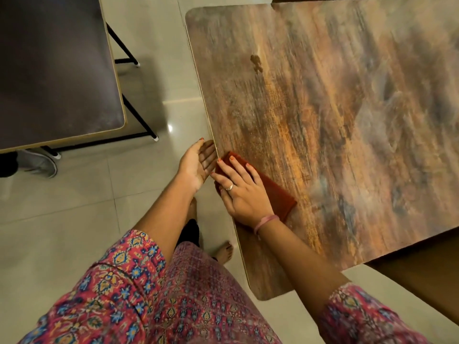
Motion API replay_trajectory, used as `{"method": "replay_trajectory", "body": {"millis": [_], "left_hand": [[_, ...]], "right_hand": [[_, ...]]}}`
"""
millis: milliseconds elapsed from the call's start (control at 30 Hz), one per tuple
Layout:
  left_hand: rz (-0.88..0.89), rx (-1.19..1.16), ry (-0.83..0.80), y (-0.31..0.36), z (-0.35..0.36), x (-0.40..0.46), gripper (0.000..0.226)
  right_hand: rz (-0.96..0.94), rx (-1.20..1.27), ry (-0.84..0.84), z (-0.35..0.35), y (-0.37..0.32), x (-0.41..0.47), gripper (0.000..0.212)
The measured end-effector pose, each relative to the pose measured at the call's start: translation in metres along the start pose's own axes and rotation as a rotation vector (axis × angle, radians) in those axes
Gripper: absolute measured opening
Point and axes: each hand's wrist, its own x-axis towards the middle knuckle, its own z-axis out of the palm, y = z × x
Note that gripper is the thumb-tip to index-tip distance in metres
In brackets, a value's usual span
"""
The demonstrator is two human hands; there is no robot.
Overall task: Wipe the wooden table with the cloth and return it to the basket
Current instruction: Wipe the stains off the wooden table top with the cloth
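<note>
The wooden table (335, 100) fills the right of the view, its top brown and streaky, with a small dark spot (256, 62) near the far left. A dark red cloth (275, 192) lies flat at the table's left edge. My right hand (238, 192) presses down on the cloth with fingers spread. My left hand (198, 165) is cupped palm-up just below the table edge, beside the cloth, holding nothing. No basket is in view.
A second table (57, 70) with a dark top and black metal legs stands to the left across a strip of pale tiled floor (74, 207). Someone's shoe (42, 162) shows under it. My bare feet (223, 252) are next to the wooden table.
</note>
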Motion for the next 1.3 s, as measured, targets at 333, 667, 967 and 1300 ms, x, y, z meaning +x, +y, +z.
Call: {"method": "replay_trajectory", "body": {"millis": [333,667,967,1300], "left_hand": [[-0.027,-0.087,0.027,0.057,0.012,0.038,0.033],[-0.092,-0.001,0.082,0.066,0.039,0.050,0.025],[-0.108,-0.014,0.102,0.056,0.036,0.052,0.023],[-0.069,-0.039,0.132,0.077,0.058,0.055,0.046]], "right_hand": [[0.028,0.003,-0.055,-0.020,0.025,0.163,0.042],[0.038,-0.004,-0.060,-0.039,0.051,0.306,0.044],[0.222,0.111,0.036,-0.040,0.064,0.371,0.061],[0.171,0.197,-0.019,-0.028,0.036,0.183,0.053]]}}
